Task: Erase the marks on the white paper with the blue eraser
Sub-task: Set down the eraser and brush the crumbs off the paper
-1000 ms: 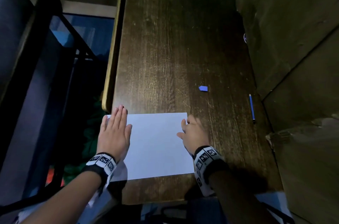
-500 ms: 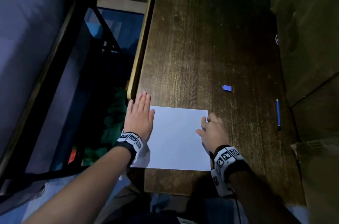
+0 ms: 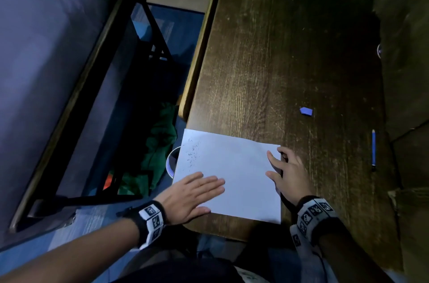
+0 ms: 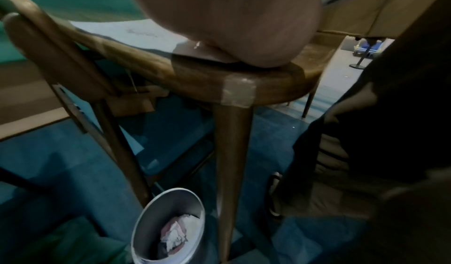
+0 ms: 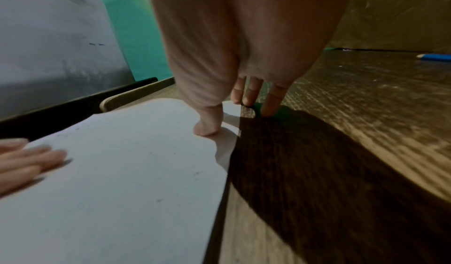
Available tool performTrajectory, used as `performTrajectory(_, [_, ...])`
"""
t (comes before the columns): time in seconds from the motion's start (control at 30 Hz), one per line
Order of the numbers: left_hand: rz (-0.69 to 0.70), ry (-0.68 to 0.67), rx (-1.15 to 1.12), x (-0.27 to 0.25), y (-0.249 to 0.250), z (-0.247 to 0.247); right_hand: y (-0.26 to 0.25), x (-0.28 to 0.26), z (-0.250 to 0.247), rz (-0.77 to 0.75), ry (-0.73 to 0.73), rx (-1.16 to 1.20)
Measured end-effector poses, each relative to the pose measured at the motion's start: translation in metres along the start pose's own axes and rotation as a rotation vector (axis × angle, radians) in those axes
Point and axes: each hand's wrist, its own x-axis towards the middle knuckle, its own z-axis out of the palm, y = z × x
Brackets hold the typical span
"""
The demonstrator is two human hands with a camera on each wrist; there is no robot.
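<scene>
Near the desk's [image 3: 267,50] left front corner our left hand [image 3: 192,194] lies flat on the paper [image 3: 236,171]; our right hand [image 3: 287,173] rests fingertips on its edge. Further back the eraser [image 3: 306,111], small, light, rubbery, wants pinching by its sides.

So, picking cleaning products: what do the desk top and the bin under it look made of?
Desk top: wood or wood veneer, dark brown with a slight sheen; grain lines run along it, and scuffs show. Bin: looks like metal, with a smooth pale grey wall and thin rim, though plastic cannot be ruled out.
</scene>
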Motion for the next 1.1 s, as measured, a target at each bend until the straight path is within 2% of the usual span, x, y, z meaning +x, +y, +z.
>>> performTrajectory(0.17, [-0.29, 0.053, -0.014, 0.031, -0.033, -0.014, -0.002, 0.004, -0.003, -0.029, -0.023, 0.016])
performTrajectory(0.23, [-0.366, 0.064, 0.0, 0.04, -0.043, -0.019, -0.005, 0.009, -0.005, -0.012, -0.05, 0.033])
performTrajectory(0.3, [-0.286, 0.079, -0.037, 0.053, -0.039, -0.021, -0.008, 0.015, -0.006, 0.011, -0.06, 0.025])
performTrajectory(0.4, [-0.03, 0.06, -0.08, 0.069, -0.009, -0.011, -0.016, 0.019, -0.005, 0.006, -0.097, 0.025])
performTrajectory(0.47, [0.001, 0.019, -0.058, 0.074, 0.004, -0.006, -0.018, 0.018, -0.004, -0.011, -0.116, 0.04])
performTrajectory(0.53, [-0.116, 0.048, -0.084, 0.075, -0.003, -0.008, -0.016, 0.017, -0.003, -0.018, -0.098, 0.071])
performTrajectory(0.67, [-0.49, 0.122, -0.079, 0.066, -0.036, -0.016, -0.021, 0.011, 0.001, 0.016, -0.071, 0.078])
performTrajectory(0.7, [-0.546, 0.131, -0.064, 0.068, -0.039, -0.019, -0.025, 0.009, 0.003, 0.049, -0.077, 0.094])
performTrajectory(0.77, [-0.504, 0.149, -0.115, 0.081, -0.033, -0.023, -0.029, 0.004, 0.009, 0.08, -0.095, 0.108])
performTrajectory(0.83, [-0.314, 0.105, -0.139, 0.092, -0.019, -0.02, -0.029, 0.001, 0.014, 0.066, -0.08, 0.105])
performTrajectory(0.87, [-0.249, 0.08, -0.119, 0.093, -0.014, -0.016, -0.029, 0.001, 0.016, 0.062, -0.07, 0.116])
performTrajectory(0.9, [-0.24, 0.074, -0.106, 0.089, -0.015, -0.013, -0.028, 0.001, 0.016, 0.064, -0.065, 0.13])
performTrajectory(1.03, [-0.559, 0.15, -0.13, 0.051, -0.05, -0.015, -0.028, 0.001, 0.016, 0.087, -0.076, 0.177])
performTrajectory(1.1, [-0.65, 0.131, -0.093, 0.028, -0.067, -0.012, -0.027, 0.001, 0.017, 0.086, -0.088, 0.175])
